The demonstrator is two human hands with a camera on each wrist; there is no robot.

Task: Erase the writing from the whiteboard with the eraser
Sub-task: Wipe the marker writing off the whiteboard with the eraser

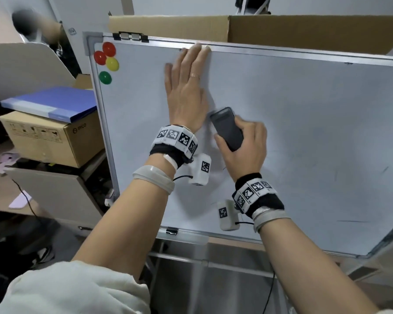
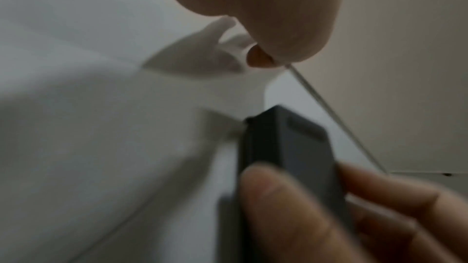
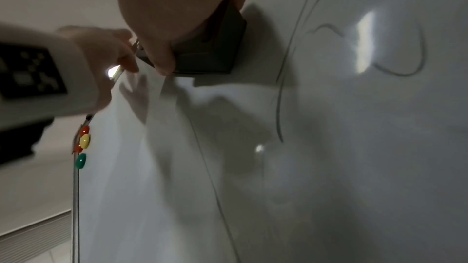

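The whiteboard (image 1: 304,123) stands tilted in front of me, with faint dark marks at its right and lower parts. My left hand (image 1: 186,87) lies flat on the board with straight fingers reaching its top edge. My right hand (image 1: 243,143) grips the dark grey eraser (image 1: 227,128) and presses it on the board just right of the left wrist. In the left wrist view the eraser (image 2: 291,147) is blurred. The right wrist view shows the eraser (image 3: 210,51) under my palm and thin curved pen lines (image 3: 402,51) on the board.
Round magnets, red (image 1: 109,49), yellow (image 1: 112,64) and green (image 1: 105,77), sit at the board's top left corner. A cardboard box (image 1: 281,28) stands behind the board. A blue folder (image 1: 52,102) lies on a carton (image 1: 50,139) at the left.
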